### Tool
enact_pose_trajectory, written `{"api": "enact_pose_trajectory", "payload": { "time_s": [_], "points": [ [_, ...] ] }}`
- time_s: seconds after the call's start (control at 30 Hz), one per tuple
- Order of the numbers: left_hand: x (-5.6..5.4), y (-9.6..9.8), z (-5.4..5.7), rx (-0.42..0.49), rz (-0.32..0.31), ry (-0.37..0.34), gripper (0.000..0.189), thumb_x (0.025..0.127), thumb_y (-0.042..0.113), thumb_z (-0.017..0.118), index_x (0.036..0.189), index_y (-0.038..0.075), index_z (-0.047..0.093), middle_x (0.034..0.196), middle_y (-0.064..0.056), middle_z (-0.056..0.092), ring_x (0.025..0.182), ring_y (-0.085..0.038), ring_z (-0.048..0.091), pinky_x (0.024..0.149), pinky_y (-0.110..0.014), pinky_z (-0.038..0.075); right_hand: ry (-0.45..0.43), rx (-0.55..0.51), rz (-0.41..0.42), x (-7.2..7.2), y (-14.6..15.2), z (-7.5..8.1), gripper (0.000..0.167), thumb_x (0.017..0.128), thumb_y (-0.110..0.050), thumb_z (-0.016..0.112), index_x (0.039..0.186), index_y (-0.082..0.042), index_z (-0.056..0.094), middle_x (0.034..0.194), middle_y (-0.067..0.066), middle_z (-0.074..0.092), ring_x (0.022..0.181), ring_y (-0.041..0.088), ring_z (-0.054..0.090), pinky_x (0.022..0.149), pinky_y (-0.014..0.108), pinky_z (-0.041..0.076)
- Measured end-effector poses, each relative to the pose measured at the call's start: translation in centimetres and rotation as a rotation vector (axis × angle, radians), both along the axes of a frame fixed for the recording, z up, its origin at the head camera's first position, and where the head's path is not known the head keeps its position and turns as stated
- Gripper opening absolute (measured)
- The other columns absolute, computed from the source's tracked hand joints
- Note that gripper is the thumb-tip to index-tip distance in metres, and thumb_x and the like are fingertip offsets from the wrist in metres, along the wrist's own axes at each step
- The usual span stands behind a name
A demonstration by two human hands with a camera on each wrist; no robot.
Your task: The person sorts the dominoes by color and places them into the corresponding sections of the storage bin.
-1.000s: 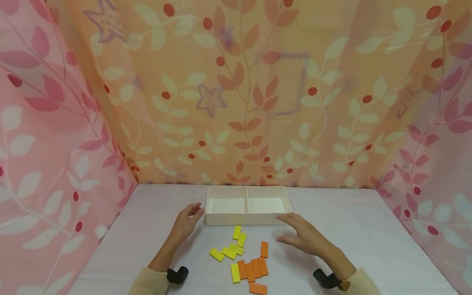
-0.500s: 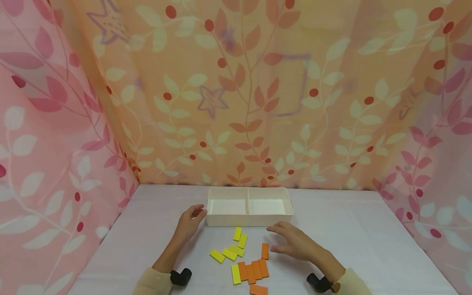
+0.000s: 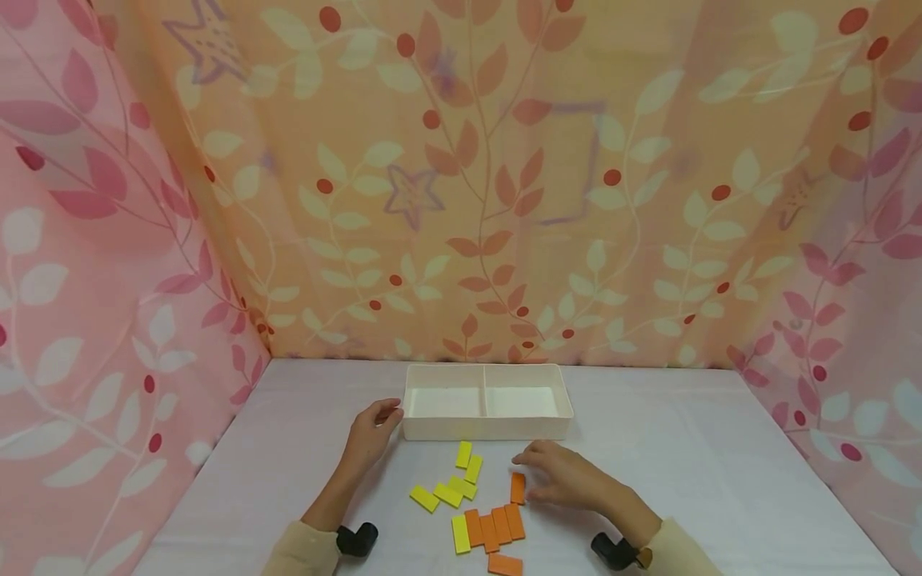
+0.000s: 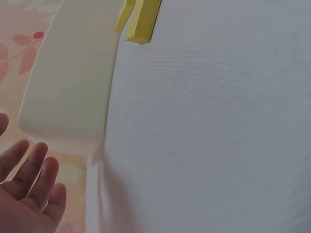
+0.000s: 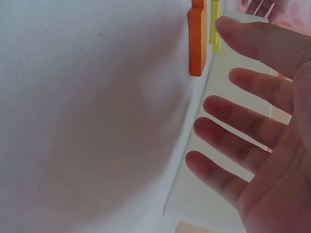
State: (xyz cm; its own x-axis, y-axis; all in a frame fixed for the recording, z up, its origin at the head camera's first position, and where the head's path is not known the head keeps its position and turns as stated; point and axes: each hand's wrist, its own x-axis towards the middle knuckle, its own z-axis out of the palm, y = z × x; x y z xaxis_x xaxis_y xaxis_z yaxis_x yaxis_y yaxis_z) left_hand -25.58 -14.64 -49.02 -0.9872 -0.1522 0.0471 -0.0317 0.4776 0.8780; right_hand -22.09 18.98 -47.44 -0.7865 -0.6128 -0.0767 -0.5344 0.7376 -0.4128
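Note:
A white two-part box stands at the back middle of the table. My left hand is at its left end, fingers relaxed and holding nothing; in the left wrist view its fingertips are close to the box's corner. My right hand hovers beside the upright-lying orange block, thumb and fingers spread around it without gripping. In the right wrist view that orange block lies just off the thumb. Several more orange blocks and several yellow blocks lie flat in front of the box.
The table has a white cloth. A patterned curtain hangs behind it, with pink cloth along the left side. Each wrist carries a black camera mount.
My right hand has moved left and towards me, from the box's front right corner to the nearest orange block. My left hand stays by the box's left end. The blocks have not moved.

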Motion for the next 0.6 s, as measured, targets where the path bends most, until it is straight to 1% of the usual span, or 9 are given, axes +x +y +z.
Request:
{"api": "enact_pose_trajectory", "payload": {
  "time_s": [0.13,0.27,0.6],
  "points": [
    [0.09,0.02,0.06,0.001,-0.015,0.021,0.033,0.098,0.019,0.057,0.127,0.004,0.061,0.120,-0.016,0.065,0.111,-0.030,0.059,0.095,-0.047,0.049,0.005,0.018,0.023,-0.02,-0.11,-0.08,0.043,0.081,-0.026,0.077,0.122,-0.018,0.067,0.115,-0.004,0.062,0.100,0.010,0.054,0.092,0.035,0.051],
    [-0.10,0.12,0.07,-0.002,-0.016,0.034,0.032,0.097,0.017,0.057,0.126,0.003,0.062,0.119,-0.016,0.066,0.109,-0.030,0.060,0.095,-0.046,0.049,0.004,0.026,0.038,-0.07,-0.24,-0.14,0.042,0.080,-0.022,0.076,0.120,-0.018,0.068,0.114,-0.005,0.063,0.100,0.010,0.054,0.091,0.034,0.051],
    [-0.25,0.41,0.06,-0.010,-0.001,0.014,0.031,0.096,0.015,0.058,0.124,0.002,0.062,0.116,-0.017,0.066,0.106,-0.029,0.060,0.093,-0.044,0.051,0.017,0.075,0.056,-0.01,-0.69,-0.81,0.041,0.079,-0.031,0.079,0.118,-0.022,0.068,0.109,-0.008,0.061,0.093,0.005,0.049,0.084,0.027,0.050]
  ]
}}
